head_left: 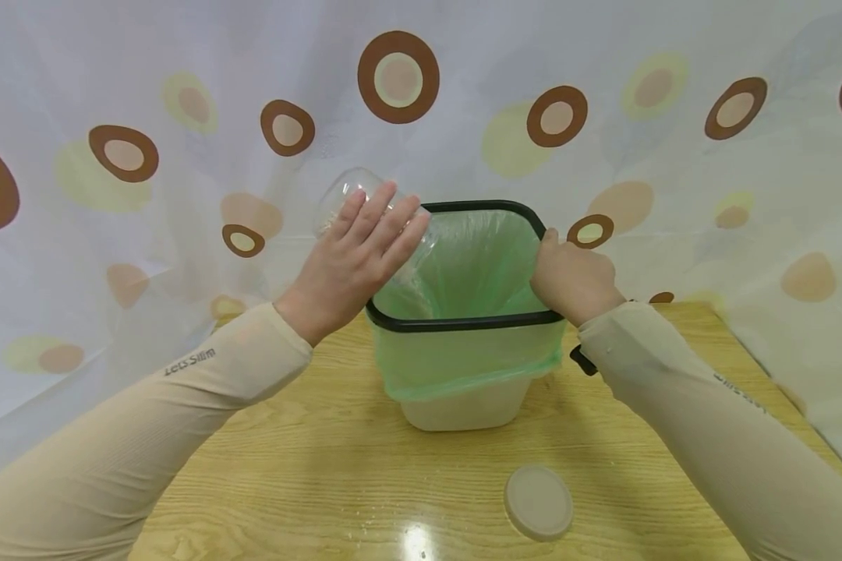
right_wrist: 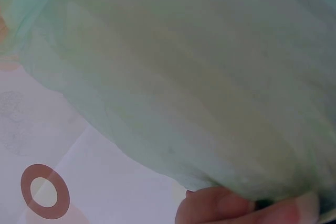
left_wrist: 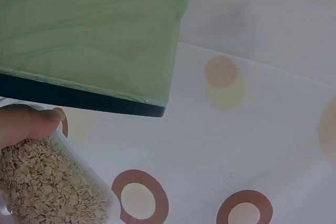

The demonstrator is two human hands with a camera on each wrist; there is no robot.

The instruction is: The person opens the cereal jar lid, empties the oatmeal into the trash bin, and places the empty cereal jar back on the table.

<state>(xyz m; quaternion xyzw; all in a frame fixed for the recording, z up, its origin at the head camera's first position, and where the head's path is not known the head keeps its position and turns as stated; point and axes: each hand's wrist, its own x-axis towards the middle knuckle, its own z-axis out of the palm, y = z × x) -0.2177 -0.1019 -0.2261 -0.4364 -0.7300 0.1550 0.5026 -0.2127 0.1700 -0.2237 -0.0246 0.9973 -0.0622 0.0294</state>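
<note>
A clear jar (head_left: 354,185) of rolled oats (left_wrist: 50,182) lies tilted in my left hand (head_left: 354,253), its mouth end over the left rim of a trash bin (head_left: 466,417). In the left wrist view my thumb presses against the jar's side. A green bag (head_left: 473,249) lines the bin and folds down over its black rim (head_left: 463,322). My right hand (head_left: 575,276) grips the rim on the right side, fingers curled over it. Part of that hand shows at the bottom of the right wrist view, against the bag.
The bin stands on a wooden table (head_left: 288,467). A round beige lid (head_left: 539,502) lies in front of it, and small crumbs are scattered near the table's front. Behind hangs a white sheet (head_left: 463,47) patterned with brown and yellow circles.
</note>
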